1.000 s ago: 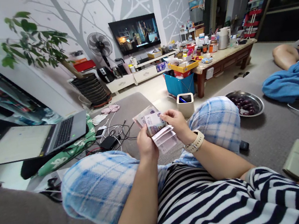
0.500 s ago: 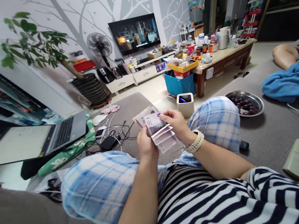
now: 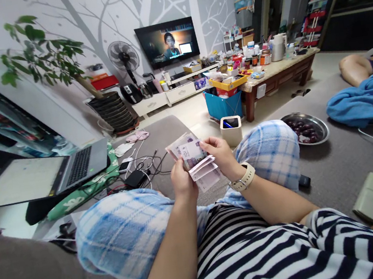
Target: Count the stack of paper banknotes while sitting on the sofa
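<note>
L hand (image 3: 183, 181) grips banknotes (image 3: 189, 154), R hand (image 3: 219, 153) pinches top edge; fingers hide part, values too small to read.

Wad of pale pink banknotes (image 3: 189, 155), creased, loosely fanned, lower notes splayed outward, held tilted, off any surface.

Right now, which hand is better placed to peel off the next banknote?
Probably the right hand: its fingers reach over the top edge of the banknotes, while the left hand is behind the bundle, supporting it.
</note>
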Demonstrator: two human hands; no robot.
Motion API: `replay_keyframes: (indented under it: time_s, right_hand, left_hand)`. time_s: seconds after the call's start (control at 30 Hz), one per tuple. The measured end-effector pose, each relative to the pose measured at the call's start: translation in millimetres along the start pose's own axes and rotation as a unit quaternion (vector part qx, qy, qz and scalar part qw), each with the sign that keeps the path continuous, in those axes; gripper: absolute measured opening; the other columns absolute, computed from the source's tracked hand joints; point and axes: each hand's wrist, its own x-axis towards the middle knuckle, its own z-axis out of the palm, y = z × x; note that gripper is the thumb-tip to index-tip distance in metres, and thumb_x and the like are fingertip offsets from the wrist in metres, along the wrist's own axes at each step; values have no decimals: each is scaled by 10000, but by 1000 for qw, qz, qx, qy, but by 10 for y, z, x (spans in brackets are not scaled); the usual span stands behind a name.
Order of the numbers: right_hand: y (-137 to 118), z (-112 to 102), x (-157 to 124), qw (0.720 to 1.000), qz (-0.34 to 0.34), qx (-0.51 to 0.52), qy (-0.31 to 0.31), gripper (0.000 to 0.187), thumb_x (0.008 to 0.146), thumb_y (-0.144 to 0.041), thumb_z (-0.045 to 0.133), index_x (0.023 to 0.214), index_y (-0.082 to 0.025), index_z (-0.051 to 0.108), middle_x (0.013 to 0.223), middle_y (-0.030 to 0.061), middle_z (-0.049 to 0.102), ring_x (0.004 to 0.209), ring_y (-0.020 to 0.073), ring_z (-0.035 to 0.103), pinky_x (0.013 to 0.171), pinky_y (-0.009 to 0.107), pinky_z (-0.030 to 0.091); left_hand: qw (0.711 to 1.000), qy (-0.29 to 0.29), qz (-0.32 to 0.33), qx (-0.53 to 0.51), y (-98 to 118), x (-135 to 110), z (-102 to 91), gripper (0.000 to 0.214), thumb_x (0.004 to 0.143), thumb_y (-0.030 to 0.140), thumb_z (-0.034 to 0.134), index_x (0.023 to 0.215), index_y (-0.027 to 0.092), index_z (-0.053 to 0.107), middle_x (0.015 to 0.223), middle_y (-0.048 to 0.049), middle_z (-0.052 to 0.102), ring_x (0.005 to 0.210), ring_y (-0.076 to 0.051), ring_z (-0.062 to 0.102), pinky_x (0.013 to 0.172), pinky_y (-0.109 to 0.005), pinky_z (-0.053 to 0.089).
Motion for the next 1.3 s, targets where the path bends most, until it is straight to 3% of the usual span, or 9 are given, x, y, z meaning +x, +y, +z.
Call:
replay_keyframes:
  time_s: [0.3, 0.6, 0.97, 1.3]
  right_hand:
    - [-37, 14, -13, 1000, 6, 16, 3, 259, 675, -409, 674, 702, -166, 588, 644, -22, 554, 598, 106, 460, 585, 248, 367]
    - [-18, 3, -5, 1000, 7, 14, -18, 348, 780, -481, 584, 598, -186, 553, 469, -25, 508, 471, 105, 450, 524, 258, 346]
    - [73, -26, 51, 1000, 1, -1, 25, 265, 667, -383, 710, 704, -183, 540, 581, -43, 529, 544, 104, 459, 549, 250, 364]
    - [104, -38, 67, 999, -9, -32, 23, 306, 691, -436, 684, 662, -169, 537, 610, -37, 502, 576, 101, 438, 559, 241, 350]
  left_hand:
    - [1000, -15, -7, 6, -4, 8, -21, 173, 743, 254, 602, 802, 115, 685, 783, -74, 708, 711, -187, 673, 718, -299, 523]
    - [999, -19, -19, -43, 8, -7, 13, 164, 759, 212, 557, 811, 104, 670, 784, -99, 717, 840, -236, 693, 799, -354, 530]
    - [999, -24, -14, -32, 5, -13, -1, 158, 723, 185, 606, 833, 95, 675, 788, -83, 716, 745, -214, 690, 778, -347, 532]
    - [999, -36, -17, -8, 36, -69, 9, 177, 665, 159, 636, 827, 96, 672, 764, -69, 717, 669, -190, 677, 730, -325, 534]
